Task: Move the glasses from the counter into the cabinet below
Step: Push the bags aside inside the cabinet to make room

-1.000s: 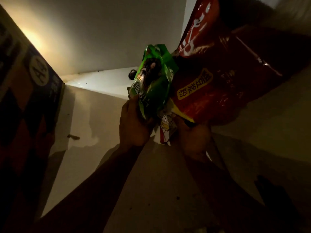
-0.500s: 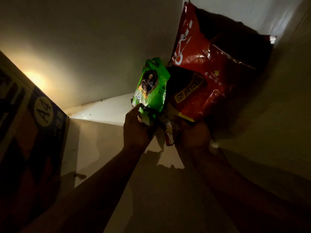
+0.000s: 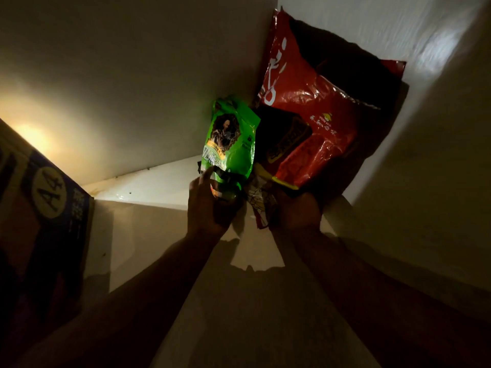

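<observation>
I am looking into a dim white cabinet; no glasses are in view. My left hand (image 3: 210, 208) grips the lower end of a green snack bag (image 3: 229, 139), held upright. My right hand (image 3: 295, 212) grips the bottom of a large red bag (image 3: 316, 110) together with a smaller red-and-white packet (image 3: 259, 205). The red bag leans into the far right corner of the cabinet. Both forearms reach in from the bottom of the frame.
A cardboard box marked A4 (image 3: 50, 192) stands against the left side. The white cabinet floor (image 3: 148, 240) lies between the box and my hands. The back wall (image 3: 138, 88) and the right wall (image 3: 425, 168) close the space.
Both hands have pushed the bags deeper toward the far right corner. The red bag now stands more upright against the walls, and my view has drawn back.
</observation>
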The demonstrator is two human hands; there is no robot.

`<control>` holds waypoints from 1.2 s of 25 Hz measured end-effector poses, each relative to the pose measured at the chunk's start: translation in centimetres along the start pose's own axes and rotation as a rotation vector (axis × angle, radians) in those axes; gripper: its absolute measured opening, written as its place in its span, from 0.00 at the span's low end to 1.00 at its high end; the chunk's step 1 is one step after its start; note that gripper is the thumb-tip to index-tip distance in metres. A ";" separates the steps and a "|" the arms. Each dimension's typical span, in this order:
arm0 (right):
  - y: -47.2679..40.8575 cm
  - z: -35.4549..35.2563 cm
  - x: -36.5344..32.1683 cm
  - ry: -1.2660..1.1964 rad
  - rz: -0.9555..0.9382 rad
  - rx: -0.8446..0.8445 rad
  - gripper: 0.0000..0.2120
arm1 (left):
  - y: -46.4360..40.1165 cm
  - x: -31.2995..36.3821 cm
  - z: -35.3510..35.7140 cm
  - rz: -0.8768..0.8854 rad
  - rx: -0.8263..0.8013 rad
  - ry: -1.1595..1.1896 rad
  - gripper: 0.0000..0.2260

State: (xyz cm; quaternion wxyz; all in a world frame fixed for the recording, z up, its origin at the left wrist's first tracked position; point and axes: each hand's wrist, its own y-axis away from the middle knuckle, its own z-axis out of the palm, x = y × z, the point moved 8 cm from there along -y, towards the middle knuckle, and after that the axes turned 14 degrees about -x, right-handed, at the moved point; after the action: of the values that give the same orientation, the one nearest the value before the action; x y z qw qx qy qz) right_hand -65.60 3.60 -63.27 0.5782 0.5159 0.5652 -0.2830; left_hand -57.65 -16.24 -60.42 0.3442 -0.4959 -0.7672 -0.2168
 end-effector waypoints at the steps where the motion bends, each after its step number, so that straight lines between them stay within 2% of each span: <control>1: 0.4 0.0 0.1 0.050 0.005 -0.007 0.17 | 0.4 0.3 0.0 0.020 0.002 -0.009 0.37; 3: 1.6 -0.2 0.5 0.140 -0.006 -0.014 0.19 | 2.0 0.8 -0.2 0.053 0.044 -0.034 0.33; 5: 3.2 -0.7 0.8 0.314 -0.060 -0.013 0.21 | 4.3 0.3 -0.2 -0.046 0.061 -0.022 0.34; 8: 6.9 0.0 1.9 0.810 -0.194 -0.089 0.27 | 8.6 -0.2 0.9 -0.171 -0.028 -0.116 0.34; 13: 14.5 1.7 5.1 1.224 -0.327 -0.267 0.33 | 16.2 1.7 3.1 -0.164 -0.156 -0.414 0.36; 15: 17.7 1.3 5.6 1.243 -0.374 -0.314 0.33 | 19.9 2.5 4.1 -0.173 -0.199 -0.477 0.38; 17: 21.4 0.4 6.5 1.232 -0.335 -0.382 0.33 | 24.5 3.0 4.7 -0.237 -0.236 -0.462 0.38; 23: 32.0 -3.2 7.8 1.243 -0.217 -0.411 0.32 | 37.8 5.1 3.9 -0.409 -0.336 -0.474 0.35; 28: 38.8 -6.8 6.9 1.127 -0.120 -0.415 0.31 | 44.7 7.7 2.5 -0.563 -0.284 -0.381 0.34; 30: 40.8 -8.2 7.7 1.055 -0.044 -0.489 0.32 | 46.8 8.1 2.6 -0.608 -0.347 -0.365 0.36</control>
State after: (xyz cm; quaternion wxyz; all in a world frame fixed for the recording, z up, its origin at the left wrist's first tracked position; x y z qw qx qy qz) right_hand -29.87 25.63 -57.84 0.3148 0.4267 0.8363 0.1394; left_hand -18.06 9.86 -56.57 0.0336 -0.3273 -0.8796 -0.3436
